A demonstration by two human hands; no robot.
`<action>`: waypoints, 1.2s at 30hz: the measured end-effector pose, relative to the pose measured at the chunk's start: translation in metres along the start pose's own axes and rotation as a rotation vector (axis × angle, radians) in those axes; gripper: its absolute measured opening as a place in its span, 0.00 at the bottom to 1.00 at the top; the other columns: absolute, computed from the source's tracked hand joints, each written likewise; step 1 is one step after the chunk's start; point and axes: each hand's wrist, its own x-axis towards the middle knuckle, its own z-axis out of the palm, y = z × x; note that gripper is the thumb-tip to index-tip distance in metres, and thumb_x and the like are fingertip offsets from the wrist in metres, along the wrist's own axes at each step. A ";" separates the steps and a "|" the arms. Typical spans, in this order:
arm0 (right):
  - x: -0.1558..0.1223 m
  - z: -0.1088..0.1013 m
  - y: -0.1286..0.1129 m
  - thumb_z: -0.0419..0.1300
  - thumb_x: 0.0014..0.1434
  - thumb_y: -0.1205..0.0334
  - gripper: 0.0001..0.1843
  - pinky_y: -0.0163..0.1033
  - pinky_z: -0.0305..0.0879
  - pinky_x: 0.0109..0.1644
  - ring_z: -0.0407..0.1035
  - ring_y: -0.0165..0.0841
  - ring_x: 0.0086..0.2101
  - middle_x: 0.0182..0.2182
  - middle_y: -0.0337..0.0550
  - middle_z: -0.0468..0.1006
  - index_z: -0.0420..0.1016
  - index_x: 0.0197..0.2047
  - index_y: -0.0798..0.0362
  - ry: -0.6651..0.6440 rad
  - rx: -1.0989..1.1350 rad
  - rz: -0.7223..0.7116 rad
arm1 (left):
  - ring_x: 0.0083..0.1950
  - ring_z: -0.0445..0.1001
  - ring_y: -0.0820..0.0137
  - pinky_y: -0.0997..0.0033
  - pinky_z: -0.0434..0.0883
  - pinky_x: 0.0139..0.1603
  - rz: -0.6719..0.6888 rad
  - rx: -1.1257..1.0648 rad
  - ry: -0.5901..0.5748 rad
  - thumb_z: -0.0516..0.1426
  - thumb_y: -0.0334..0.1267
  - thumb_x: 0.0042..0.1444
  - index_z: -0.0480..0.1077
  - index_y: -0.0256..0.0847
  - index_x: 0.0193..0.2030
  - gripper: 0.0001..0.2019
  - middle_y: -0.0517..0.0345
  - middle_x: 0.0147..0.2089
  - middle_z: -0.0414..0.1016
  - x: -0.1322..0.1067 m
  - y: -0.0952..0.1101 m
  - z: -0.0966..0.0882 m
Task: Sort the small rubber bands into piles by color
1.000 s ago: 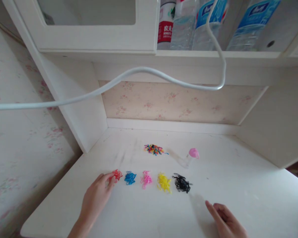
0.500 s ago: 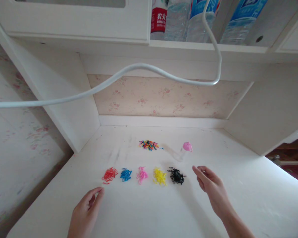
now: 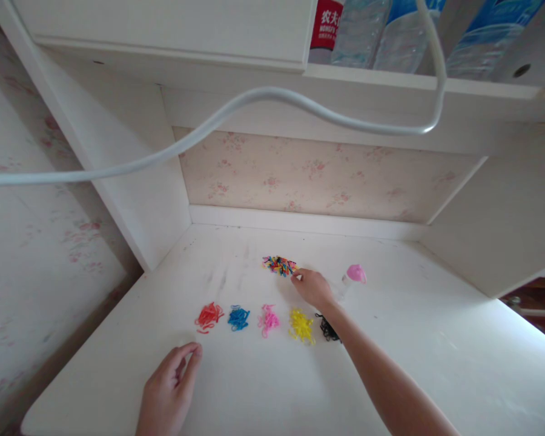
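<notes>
My right hand (image 3: 313,286) reaches over to the right edge of a mixed heap of small coloured rubber bands (image 3: 279,265). Its thumb and fingertips are pinched together there; whatever they hold is hidden. Resting at the front left, my left hand (image 3: 171,381) has thumb and forefinger tips together, with nothing visible between them. Just beyond it lies a pile of red rubber bands (image 3: 209,316). Blue rubber bands (image 3: 239,318), pink rubber bands (image 3: 269,320) and yellow rubber bands (image 3: 301,326) continue the row. My right forearm partly covers the black rubber bands (image 3: 327,327).
A small clear container with a pink top (image 3: 356,273) stands right of my right hand on the white desk (image 3: 263,387). A white cable (image 3: 272,94) hangs across the view. Plastic bottles (image 3: 361,33) fill the shelf above, and side panels flank the desk.
My right hand has moved left and away from me, from beside the black pile to the mixed heap. My left hand keeps its pose. The camera view has shifted slightly.
</notes>
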 end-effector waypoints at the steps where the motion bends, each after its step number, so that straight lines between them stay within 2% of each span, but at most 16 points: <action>1: 0.006 0.004 -0.001 0.51 0.57 0.56 0.16 0.37 0.60 0.37 0.71 0.37 0.37 0.36 0.46 0.78 0.76 0.44 0.46 -0.013 -0.031 0.006 | 0.22 0.69 0.73 0.77 0.68 0.26 0.015 0.000 0.010 0.50 0.57 0.53 0.73 0.42 0.35 0.21 0.62 0.23 0.72 0.000 0.001 0.000; 5: 0.020 0.018 -0.006 0.51 0.58 0.56 0.17 0.40 0.62 0.39 0.72 0.40 0.38 0.38 0.47 0.78 0.74 0.48 0.43 -0.065 -0.126 0.009 | 0.22 0.69 0.74 0.77 0.68 0.26 0.055 -0.002 0.035 0.50 0.55 0.55 0.72 0.41 0.35 0.20 0.60 0.26 0.74 -0.001 0.004 -0.001; 8: 0.023 0.024 -0.009 0.47 0.61 0.55 0.18 0.41 0.62 0.40 0.72 0.41 0.40 0.41 0.49 0.78 0.74 0.48 0.44 -0.077 -0.176 0.021 | 0.21 0.68 0.75 0.78 0.68 0.26 0.078 -0.011 0.007 0.50 0.53 0.56 0.72 0.41 0.37 0.19 0.60 0.27 0.74 -0.002 0.005 0.000; 16: 0.023 0.024 -0.008 0.42 0.64 0.54 0.22 0.39 0.62 0.40 0.72 0.40 0.41 0.41 0.51 0.77 0.71 0.52 0.48 -0.054 -0.243 0.043 | 0.22 0.69 0.74 0.77 0.68 0.26 0.097 -0.046 -0.001 0.50 0.51 0.57 0.72 0.42 0.36 0.17 0.61 0.26 0.74 -0.003 0.003 0.001; 20: 0.025 0.018 -0.007 0.42 0.65 0.57 0.20 0.37 0.62 0.39 0.71 0.38 0.42 0.42 0.47 0.77 0.71 0.51 0.45 -0.054 -0.240 0.019 | 0.27 0.71 0.73 0.77 0.69 0.29 0.138 -0.073 -0.053 0.51 0.50 0.57 0.72 0.42 0.38 0.16 0.59 0.29 0.74 -0.004 0.000 0.003; 24: 0.028 0.017 -0.009 0.46 0.64 0.55 0.17 0.38 0.64 0.41 0.71 0.36 0.42 0.42 0.46 0.77 0.72 0.49 0.46 -0.081 -0.231 0.001 | 0.29 0.72 0.73 0.78 0.70 0.29 0.135 -0.101 -0.076 0.51 0.49 0.57 0.72 0.42 0.40 0.15 0.58 0.32 0.75 -0.004 -0.004 0.006; 29: 0.031 0.022 -0.012 0.51 0.62 0.51 0.19 0.45 0.66 0.46 0.70 0.33 0.41 0.44 0.45 0.73 0.68 0.51 0.54 -0.098 -0.211 0.021 | 0.28 0.71 0.73 0.78 0.70 0.28 0.143 -0.105 -0.065 0.51 0.50 0.57 0.72 0.42 0.40 0.16 0.59 0.31 0.74 -0.004 -0.005 0.006; 36: 0.029 0.020 -0.012 0.53 0.62 0.53 0.17 0.46 0.66 0.47 0.68 0.33 0.43 0.46 0.44 0.71 0.67 0.50 0.54 -0.074 -0.148 0.052 | 0.28 0.71 0.72 0.77 0.70 0.29 0.142 -0.119 -0.023 0.51 0.51 0.57 0.73 0.42 0.38 0.17 0.57 0.30 0.75 -0.003 -0.002 0.001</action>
